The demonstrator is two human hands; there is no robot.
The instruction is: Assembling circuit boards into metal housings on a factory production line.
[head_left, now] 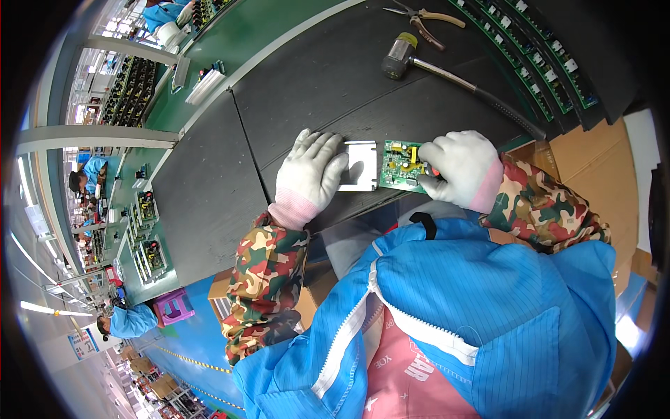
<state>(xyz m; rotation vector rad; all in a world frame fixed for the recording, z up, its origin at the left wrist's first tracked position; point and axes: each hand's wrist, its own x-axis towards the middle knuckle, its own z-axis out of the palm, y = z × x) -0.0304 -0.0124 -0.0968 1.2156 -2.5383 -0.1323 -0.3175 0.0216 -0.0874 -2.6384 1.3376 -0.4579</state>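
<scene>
In a white glove with a pink cuff, my left hand (310,171) grips the left edge of a silver metal plate (361,166) with notched edges, its fingers together. My right hand (464,170), gloved the same way, is closed at the right side of a green circuit board (401,166). Yellow and dark components stand on the board. A bit of red shows by the right fingers; what it belongs to is hidden. Plate and board are side by side with a narrow gap, near the edge of the black work surface (209,164).
Beyond my hands lie a mallet (400,56) and pliers (422,19). Rows of green circuit boards (534,59) stand at the far right. Cardboard (593,164) is beside my right arm. To the left, a green bench (157,188) carries more assemblies, and several people in blue work there.
</scene>
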